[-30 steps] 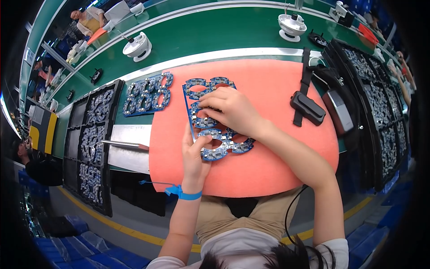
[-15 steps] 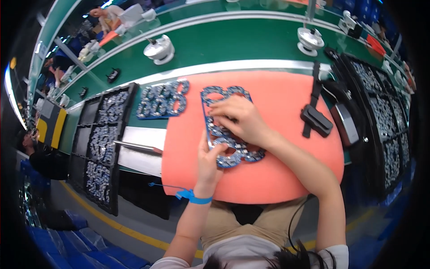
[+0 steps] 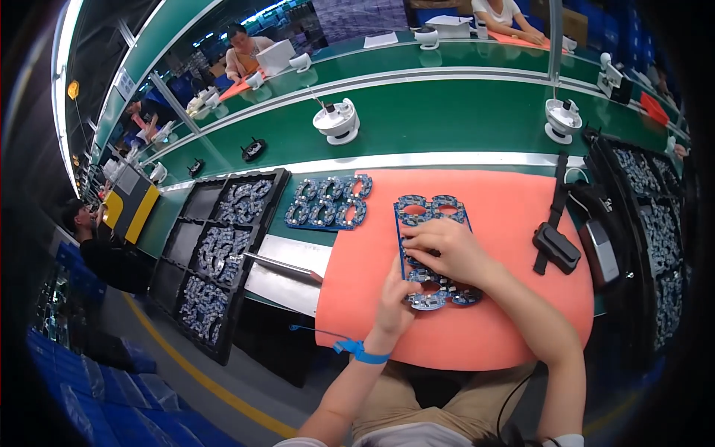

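Green counter (image 3: pixel 447 119) runs across 12 o'clock. Orange mat (image 3: pixel 514 223) lies at centre; black parts trays (image 3: pixel 223 246) at 9 o'clock. Blue circuit panel (image 3: pixel 432 212) rests on the mat. My right hand (image 3: pixel 447 249) presses flat on its middle, grip closed over it. My left hand (image 3: pixel 395 302) pinches its near edge at 6 o'clock.

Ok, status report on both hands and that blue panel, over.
Left hand gripping blue circuit panel at near edge. Right hand pressing on top. Nothing in the way.
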Action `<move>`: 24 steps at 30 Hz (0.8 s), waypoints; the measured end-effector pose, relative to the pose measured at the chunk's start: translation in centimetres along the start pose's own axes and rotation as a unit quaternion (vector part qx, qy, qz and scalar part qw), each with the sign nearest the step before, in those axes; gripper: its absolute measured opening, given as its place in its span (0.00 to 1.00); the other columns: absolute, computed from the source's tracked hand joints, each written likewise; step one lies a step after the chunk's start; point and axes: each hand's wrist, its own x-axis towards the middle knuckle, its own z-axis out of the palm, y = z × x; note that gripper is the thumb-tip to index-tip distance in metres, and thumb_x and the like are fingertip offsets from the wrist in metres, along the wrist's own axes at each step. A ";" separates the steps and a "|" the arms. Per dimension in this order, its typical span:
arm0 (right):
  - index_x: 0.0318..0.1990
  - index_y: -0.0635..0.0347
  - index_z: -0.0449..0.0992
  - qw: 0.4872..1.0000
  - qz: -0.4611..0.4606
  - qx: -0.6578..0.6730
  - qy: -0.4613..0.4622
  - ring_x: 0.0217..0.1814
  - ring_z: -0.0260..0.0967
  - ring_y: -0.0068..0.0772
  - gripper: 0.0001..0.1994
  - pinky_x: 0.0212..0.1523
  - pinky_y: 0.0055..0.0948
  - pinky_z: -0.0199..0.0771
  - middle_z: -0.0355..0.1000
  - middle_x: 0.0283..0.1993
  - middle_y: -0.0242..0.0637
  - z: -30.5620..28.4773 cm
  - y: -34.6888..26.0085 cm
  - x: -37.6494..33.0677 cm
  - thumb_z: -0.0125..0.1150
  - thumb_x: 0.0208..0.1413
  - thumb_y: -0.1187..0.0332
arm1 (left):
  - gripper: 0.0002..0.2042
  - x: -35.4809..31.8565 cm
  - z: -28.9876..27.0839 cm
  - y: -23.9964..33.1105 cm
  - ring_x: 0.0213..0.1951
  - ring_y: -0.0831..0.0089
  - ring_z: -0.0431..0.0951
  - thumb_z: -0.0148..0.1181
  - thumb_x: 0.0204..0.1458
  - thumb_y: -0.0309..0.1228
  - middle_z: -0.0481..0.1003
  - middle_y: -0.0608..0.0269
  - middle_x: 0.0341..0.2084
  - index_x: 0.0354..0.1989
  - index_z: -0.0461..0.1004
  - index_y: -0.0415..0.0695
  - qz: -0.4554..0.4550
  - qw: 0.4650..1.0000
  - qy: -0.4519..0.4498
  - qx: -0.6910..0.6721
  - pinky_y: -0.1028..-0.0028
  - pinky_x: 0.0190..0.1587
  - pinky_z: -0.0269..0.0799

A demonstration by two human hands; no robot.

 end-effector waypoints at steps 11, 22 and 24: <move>0.34 0.64 0.74 0.975 0.130 0.176 0.024 0.30 0.72 0.21 0.04 0.29 0.20 0.71 0.74 0.33 0.35 -0.3 -0.9 0.3 0.60 0.50 0.75 | 0.37 0.2 1.0 0.2 0.53 0.66 0.69 0.43 0.35 0.14 0.65 0.56 0.50 0.63 0.51 0.37 -0.013 0.998 0.020 0.052 0.68 0.53 0.71; 0.35 0.62 0.77 0.998 0.028 -0.009 -0.050 0.43 0.73 0.38 0.07 0.45 0.31 0.73 0.76 0.40 0.38 -1.9 0.0 -0.7 0.62 0.48 0.72 | 0.33 0.3 0.5 0.0 0.46 0.73 0.71 0.46 0.42 0.13 0.66 0.60 0.48 0.63 0.52 0.39 -0.021 1.000 0.005 0.004 0.75 0.48 0.72; 0.34 0.61 0.77 0.997 0.025 -0.025 -0.066 0.42 0.73 0.38 0.05 0.44 0.32 0.73 0.75 0.40 0.37 -2.2 -0.4 -0.5 0.61 0.48 0.72 | 0.34 0.4 0.4 -0.1 0.47 0.73 0.71 0.46 0.42 0.13 0.66 0.60 0.47 0.63 0.52 0.39 -0.014 1.000 -0.002 0.009 0.74 0.48 0.72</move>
